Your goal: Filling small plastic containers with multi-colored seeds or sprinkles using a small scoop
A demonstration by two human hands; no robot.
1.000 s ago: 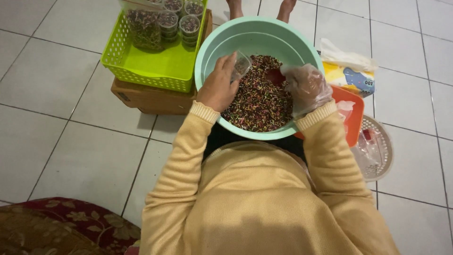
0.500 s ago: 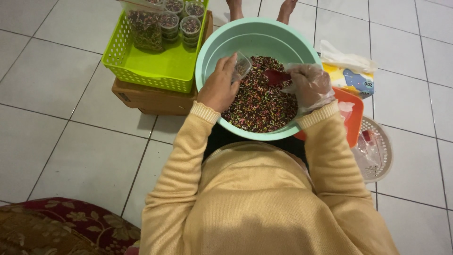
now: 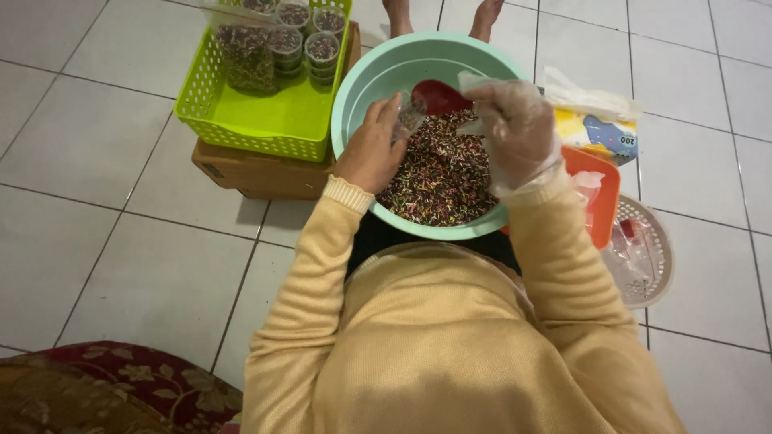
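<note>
I am sitting on the tiled floor (image 3: pixel 121 265) with a big mint-green bowl (image 3: pixel 366 76) in front of me. The bowl is holding lots of tiny colourful sprinkles (image 3: pixel 442 181). My left hand (image 3: pixel 371 151) is bare, and it is gripping a small clear cup (image 3: pixel 408 119) over the sprinkles, tipped toward my other hand. My right hand (image 3: pixel 515 128) is wearing a thin see-through plastic glove, and its fingers are closing around a red spoon (image 3: pixel 441 96). The round end of the spoon is sitting right at the mouth of the cup. My two hands are close together above the bowl, but they are not touching.

To my left, a bright green basket (image 3: pixel 265 120) is resting on a brown cardboard box (image 3: pixel 257 173). Little filled cups with lids (image 3: pixel 323 44) are standing at the far end of the basket, beside a clear bag of sprinkles (image 3: pixel 245 52). To my right, an orange tray (image 3: pixel 597 197) is peeking out from under my arm, and a white round basket (image 3: pixel 647 249) is lying just beside it. A plastic packet (image 3: pixel 595 120) is lying past the tray.
</note>
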